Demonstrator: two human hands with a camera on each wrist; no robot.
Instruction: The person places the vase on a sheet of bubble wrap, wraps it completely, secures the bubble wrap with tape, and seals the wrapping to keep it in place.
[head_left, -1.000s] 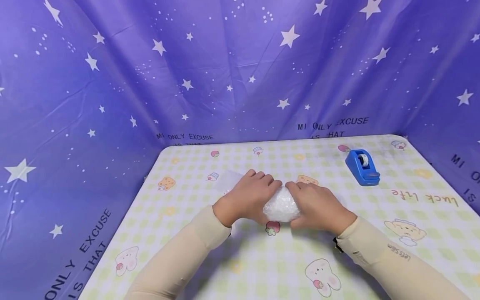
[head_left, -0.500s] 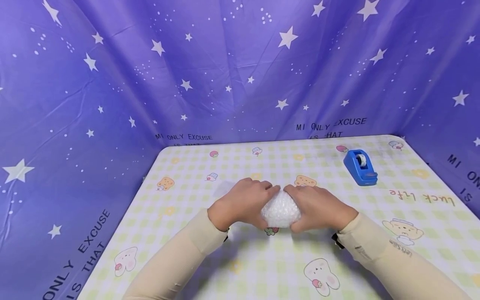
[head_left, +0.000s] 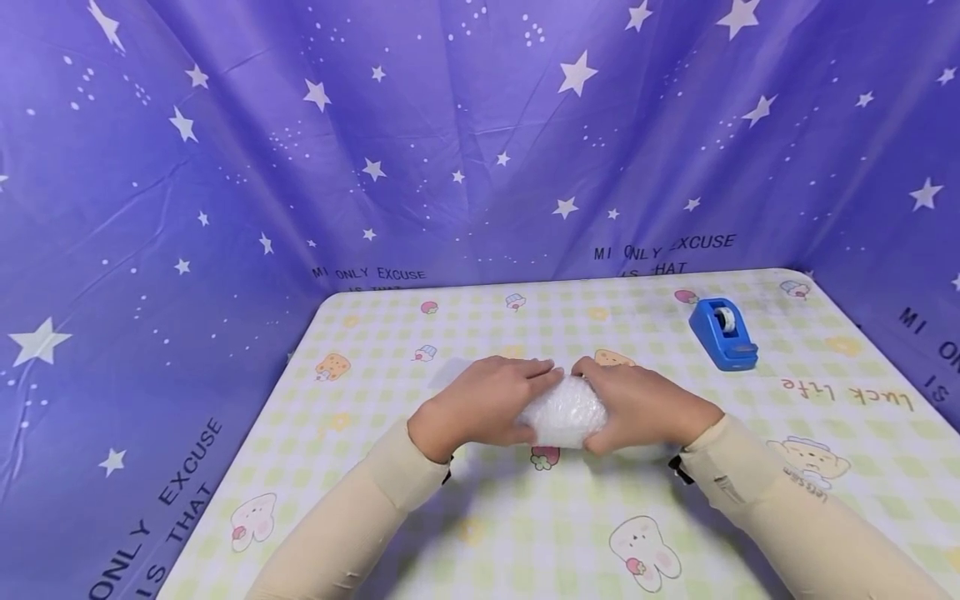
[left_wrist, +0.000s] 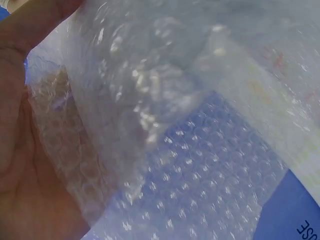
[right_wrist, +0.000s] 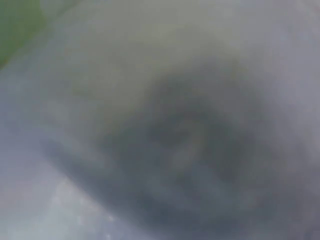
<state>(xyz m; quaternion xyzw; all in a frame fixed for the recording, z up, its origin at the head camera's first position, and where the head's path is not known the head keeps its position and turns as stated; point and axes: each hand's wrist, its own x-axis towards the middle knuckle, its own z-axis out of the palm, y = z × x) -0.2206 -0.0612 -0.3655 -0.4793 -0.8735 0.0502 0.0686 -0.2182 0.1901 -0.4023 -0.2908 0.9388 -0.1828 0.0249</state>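
A roll of clear bubble wrap (head_left: 566, 412) lies between both hands over the middle of the table, rounded and crinkled. My left hand (head_left: 480, 404) grips its left end, with the fingers over the top and the thumb on the near side. On the other end, my right hand (head_left: 645, 404) holds it the same way. In the left wrist view, a loose layer of bubble wrap (left_wrist: 200, 170) spreads out beside the left palm (left_wrist: 30, 185). Whatever is inside the roll is hidden. The right wrist view is blurred, filled by a pale, close surface.
A blue tape dispenser (head_left: 723, 337) with a roll of tape in it stands at the back right of the table. The table (head_left: 360, 517) has a green checked cover with cartoon prints. Purple star-patterned curtains (head_left: 465, 133) surround the back and sides.
Both hands have come slightly nearer to me with the bubble wrap and moved a little apart, baring more of it. The left fingers lie flatter over it. The tape dispenser stays put.
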